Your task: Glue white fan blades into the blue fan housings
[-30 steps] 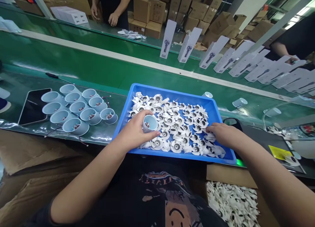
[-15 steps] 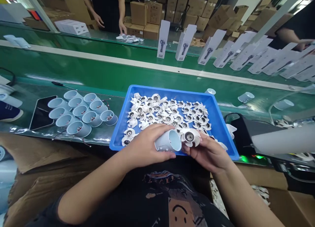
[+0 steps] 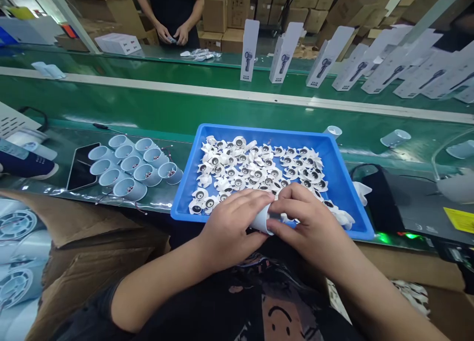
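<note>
Fan blades (image 3: pixel 255 166) lie in the tray (image 3: pixel 338 175); cups (image 3: pixel 135 166) stand left of it.

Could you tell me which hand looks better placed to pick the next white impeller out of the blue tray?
Probably the right hand: it lies over the blue tray beside the impellers, while the left hand is wrapped around the pale blue cup.

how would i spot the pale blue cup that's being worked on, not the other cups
Start at the blue tray of white fan blades and go to its near edge. There the left hand and right hand close round one pale blue cup; the other cups stand untouched left of the tray.
</note>
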{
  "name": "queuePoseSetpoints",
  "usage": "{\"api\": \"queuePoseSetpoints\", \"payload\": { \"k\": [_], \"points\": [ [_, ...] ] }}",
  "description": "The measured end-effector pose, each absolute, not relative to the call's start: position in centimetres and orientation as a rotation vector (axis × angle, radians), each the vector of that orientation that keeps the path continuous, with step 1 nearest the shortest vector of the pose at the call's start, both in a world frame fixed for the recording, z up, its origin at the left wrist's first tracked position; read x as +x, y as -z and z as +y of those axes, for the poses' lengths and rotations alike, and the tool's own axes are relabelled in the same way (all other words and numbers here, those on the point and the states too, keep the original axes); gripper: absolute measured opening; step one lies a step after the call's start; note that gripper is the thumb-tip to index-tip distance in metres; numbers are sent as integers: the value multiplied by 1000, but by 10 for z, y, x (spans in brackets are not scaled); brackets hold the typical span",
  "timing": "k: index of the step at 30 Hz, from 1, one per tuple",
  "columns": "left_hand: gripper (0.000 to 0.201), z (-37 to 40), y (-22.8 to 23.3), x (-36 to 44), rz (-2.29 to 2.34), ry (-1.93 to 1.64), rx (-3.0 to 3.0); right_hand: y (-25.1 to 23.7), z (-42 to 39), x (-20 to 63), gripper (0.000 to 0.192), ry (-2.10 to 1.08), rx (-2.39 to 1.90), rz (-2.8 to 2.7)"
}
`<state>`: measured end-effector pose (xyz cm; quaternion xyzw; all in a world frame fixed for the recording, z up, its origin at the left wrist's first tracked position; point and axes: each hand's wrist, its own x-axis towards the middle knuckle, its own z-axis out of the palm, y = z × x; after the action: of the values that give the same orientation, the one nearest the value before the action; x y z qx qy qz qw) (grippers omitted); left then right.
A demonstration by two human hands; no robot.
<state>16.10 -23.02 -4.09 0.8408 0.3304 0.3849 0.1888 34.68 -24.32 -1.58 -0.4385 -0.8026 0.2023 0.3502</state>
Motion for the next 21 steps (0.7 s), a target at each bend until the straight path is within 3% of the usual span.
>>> {"api": "queuePoseSetpoints", "payload": {
  "k": [3,6,11,14,15,18,21],
  "points": [
    [41,-229,44,161,953,-1087,2364,23,-241,346,6,-542,-1134,-2059],
    [48,-224,49,156,989,-1019,2252,20,-245,354,19,-535,-1224,-2098],
    [60,-217,56,145,1060,-916,2131,14,-256,365,27,-816,-1229,-2190],
    [64,-211,49,142,942,-920,2295,20,-257,370,64,-843,-1285,-2259],
    [64,-206,43,140,921,-931,2359,22,-258,375,64,-844,-1311,-2254],
    [60,-177,20,141,1018,-903,2454,29,-263,400,32,-790,-1354,-2017],
    [56,-123,-5,157,1254,-724,2455,38,-273,427,27,-711,-1388,-1759]
  ]
}}
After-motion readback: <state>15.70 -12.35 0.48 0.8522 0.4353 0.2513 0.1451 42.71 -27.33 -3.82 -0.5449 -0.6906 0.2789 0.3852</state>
